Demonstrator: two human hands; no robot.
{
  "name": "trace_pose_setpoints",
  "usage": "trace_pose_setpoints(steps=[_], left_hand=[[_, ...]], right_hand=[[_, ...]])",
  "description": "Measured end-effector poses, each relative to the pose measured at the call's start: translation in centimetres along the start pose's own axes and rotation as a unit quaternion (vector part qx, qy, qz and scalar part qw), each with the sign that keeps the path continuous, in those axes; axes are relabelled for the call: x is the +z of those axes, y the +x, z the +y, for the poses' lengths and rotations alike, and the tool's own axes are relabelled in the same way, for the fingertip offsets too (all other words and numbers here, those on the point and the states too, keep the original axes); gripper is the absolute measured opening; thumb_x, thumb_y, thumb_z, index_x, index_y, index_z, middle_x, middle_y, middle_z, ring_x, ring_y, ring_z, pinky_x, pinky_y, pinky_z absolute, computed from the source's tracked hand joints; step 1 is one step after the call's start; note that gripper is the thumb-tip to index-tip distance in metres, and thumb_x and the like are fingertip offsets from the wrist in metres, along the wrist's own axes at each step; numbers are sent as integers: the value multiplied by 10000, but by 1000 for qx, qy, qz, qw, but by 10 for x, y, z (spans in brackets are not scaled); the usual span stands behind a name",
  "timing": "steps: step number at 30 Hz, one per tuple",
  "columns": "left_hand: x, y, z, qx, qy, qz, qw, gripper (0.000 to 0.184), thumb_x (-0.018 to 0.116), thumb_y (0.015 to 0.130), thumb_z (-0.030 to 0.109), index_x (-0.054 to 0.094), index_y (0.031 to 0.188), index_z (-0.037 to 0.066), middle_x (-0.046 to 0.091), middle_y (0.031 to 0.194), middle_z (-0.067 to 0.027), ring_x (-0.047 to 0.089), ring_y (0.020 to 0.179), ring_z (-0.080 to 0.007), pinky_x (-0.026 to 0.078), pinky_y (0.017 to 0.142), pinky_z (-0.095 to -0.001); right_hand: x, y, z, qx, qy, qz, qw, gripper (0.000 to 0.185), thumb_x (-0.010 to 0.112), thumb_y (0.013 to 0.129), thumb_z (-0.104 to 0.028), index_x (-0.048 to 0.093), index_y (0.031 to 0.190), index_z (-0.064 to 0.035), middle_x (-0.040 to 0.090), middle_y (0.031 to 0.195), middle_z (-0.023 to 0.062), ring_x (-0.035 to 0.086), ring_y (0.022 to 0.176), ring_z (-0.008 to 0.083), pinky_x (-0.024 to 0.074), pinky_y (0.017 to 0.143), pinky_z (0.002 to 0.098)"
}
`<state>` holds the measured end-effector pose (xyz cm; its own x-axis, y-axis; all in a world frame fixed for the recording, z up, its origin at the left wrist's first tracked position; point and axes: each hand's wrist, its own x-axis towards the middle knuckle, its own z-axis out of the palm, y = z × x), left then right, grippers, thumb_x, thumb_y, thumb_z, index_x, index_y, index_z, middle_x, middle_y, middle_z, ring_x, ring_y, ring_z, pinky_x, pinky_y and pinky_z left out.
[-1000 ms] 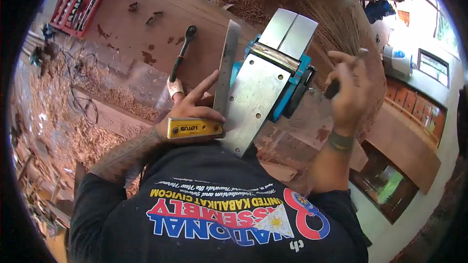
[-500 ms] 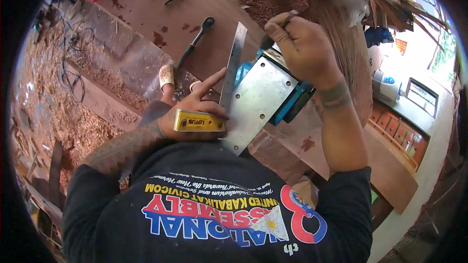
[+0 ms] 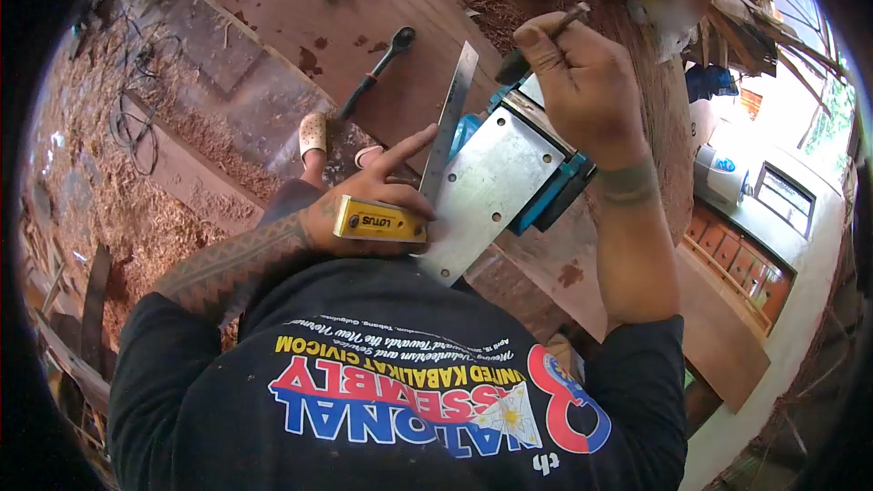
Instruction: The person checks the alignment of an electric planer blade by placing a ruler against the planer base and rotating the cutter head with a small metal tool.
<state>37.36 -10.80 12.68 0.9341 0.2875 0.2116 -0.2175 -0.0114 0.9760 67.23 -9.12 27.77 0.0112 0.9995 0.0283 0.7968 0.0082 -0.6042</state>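
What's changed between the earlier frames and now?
The right hand, still gripping a small dark object, has moved from beside the electric planer to over its far end. Nothing was visibly picked up or released. The left hand still holds the try square by the planer; the ratchet stays on the board.

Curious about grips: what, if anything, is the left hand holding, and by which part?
The left hand holds a metal square by its yellow handle.
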Motion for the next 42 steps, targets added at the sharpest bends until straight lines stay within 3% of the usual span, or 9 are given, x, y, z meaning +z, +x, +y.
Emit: trace_pose_setpoints(steps=[8, 12, 18, 22, 29, 32, 35, 38, 42], left_hand=[[0, 1, 1, -10, 0, -6, 1000, 445, 904, 879, 200, 758, 1291, 115, 68, 1823, -327, 765, 1212, -324, 568, 1054, -414], [2, 2, 0, 7, 7, -3, 1000, 434, 907, 870, 174, 759, 1274, 113, 76, 1823, -322, 765, 1213, -316, 574, 1051, -420], [0, 4, 4, 20, 63, -1, 998, 438, 909, 864, 149, 751, 1271, 106, 90, 1824, -311, 774, 1182, -308, 586, 1021, -423], [2, 1, 3, -9, -10, -3, 1000, 460, 916, 860, 176, 746, 1283, 115, 86, 1826, -306, 755, 1206, -319, 579, 1026, -439], [3, 2, -5, 19, -2, 0, 1000, 470, 912, 861, 151, 740, 1298, 121, 97, 1825, -299, 763, 1141, -292, 573, 1033, -427], [3, 3, -2, 3, -16, -9, 1000, 473, 910, 855, 137, 742, 1296, 120, 100, 1826, -296, 763, 1142, -295, 575, 1027, -427], [3, 2, 4, -14, -20, -2, 1000, 456, 915, 850, 130, 752, 1276, 119, 108, 1825, -294, 765, 1141, -292, 579, 1020, -421], [0, 4, 7, -8, -2, -3, 1000, 450, 923, 845, 123, 753, 1262, 115, 112, 1823, -296, 765, 1133, -291, 582, 1015, -421], [3, 4, 7, -15, -21, 4, 1000, 446, 933, 852, 135, 747, 1257, 112, 115, 1819, -304, 772, 1114, -286, 589, 1001, -415]], right_hand=[[16, -11, 21, -39, -142, -85, 985, 294, 689, 1110, -303, 726, 982, -42, 697, 790, 176, 711, 714, 386, 546, 641, 446], [2, -6, -16, 8, 24, 19, 999, 323, 698, 1095, -300, 671, 903, -43, 678, 779, 195, 673, 726, 448, 527, 632, 506], [17, -6, 15, 0, -155, -62, 986, 280, 690, 1101, -306, 736, 986, -54, 705, 809, 197, 709, 744, 419, 552, 651, 471], [-1, -1, -14, 11, -17, 24, 999, 312, 689, 1099, -329, 736, 968, -50, 712, 818, 202, 716, 766, 433, 552, 658, 480], [16, -10, 24, 0, -153, -54, 987, 328, 691, 1100, -322, 704, 942, -35, 717, 820, 209, 717, 752, 431, 558, 654, 468], [5, -3, -7, 17, -14, 31, 999, 367, 685, 1098, -342, 678, 906, -29, 705, 810, 216, 708, 766, 457, 552, 657, 508], [4, -3, -13, 38, -2, 16, 999, 355, 678, 1100, -343, 697, 931, -31, 716, 821, 208, 726, 773, 439, 560, 672, 499], [20, -8, 29, 10, -125, -60, 990, 325, 674, 1110, -340, 736, 993, -43, 734, 839, 192, 739, 771, 408, 568, 680, 454], [-2, -1, -9, 31, -20, 12, 999, 300, 683, 1105, -318, 727, 1001, -40, 718, 816, 179, 705, 753, 436, 555, 667, 463]])
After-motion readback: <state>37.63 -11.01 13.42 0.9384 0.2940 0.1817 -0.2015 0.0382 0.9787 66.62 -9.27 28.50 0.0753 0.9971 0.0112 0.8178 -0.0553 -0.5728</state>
